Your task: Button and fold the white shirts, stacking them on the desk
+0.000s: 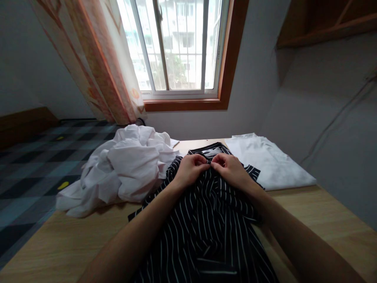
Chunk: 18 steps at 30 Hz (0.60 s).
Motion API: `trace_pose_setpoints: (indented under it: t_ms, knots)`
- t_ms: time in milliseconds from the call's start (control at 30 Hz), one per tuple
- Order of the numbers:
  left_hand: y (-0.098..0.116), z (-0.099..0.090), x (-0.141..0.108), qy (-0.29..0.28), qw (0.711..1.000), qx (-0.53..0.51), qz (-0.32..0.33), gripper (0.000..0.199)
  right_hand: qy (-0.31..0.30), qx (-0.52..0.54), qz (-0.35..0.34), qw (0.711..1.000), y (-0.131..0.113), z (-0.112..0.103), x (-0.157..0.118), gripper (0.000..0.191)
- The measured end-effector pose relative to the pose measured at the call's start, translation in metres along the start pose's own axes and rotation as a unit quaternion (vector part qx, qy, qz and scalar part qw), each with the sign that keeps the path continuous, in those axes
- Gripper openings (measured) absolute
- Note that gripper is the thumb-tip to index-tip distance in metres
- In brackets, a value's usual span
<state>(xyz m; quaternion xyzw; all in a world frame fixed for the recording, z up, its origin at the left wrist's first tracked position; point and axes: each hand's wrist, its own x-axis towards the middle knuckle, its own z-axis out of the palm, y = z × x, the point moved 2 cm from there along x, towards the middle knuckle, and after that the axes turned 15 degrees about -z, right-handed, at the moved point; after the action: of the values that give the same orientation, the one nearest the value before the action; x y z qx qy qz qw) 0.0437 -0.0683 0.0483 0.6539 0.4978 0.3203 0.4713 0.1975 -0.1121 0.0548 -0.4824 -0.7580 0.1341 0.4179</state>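
A black shirt with thin white stripes (206,220) lies front up on the wooden table, its collar toward the window. My left hand (192,168) pinches the cloth just below the collar, thumb and fingers pressed together. Close beside it, my right hand (227,167) pinches the same spot from the other side. The fingertips of both hands nearly meet at the front opening; a button there is too small to make out. Some wrinkles run down the shirt's front, and its sleeves spread to both sides under my forearms.
A rumpled heap of white cloth (132,165) sits left of the shirt. Flat, folded white cloth (265,161) lies to the right on the table (318,220). A bed with a checked cover (26,177) adjoins at left. Behind are a window (182,51) and a curtain (97,59).
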Motion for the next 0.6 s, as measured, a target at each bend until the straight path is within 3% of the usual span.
trace_pose_setpoints:
  t_ms: [133, 400, 600]
  knots:
    - [0.001, 0.000, 0.000, -0.010, 1.000, -0.019, 0.010, 0.005, -0.008, -0.011, 0.008, 1.000, 0.001, 0.000, 0.000, 0.009]
    - [0.001, 0.005, -0.005, -0.001, 0.999, 0.016, 0.037, 0.007, 0.034, -0.038, 0.030, 0.998, 0.004, 0.010, -0.004, 0.009]
    - [0.005, 0.007, -0.008, 0.002, 0.998, 0.012, 0.056, 0.010, 0.016, 0.122, 0.037, 0.992, 0.020, 0.014, -0.001, 0.012]
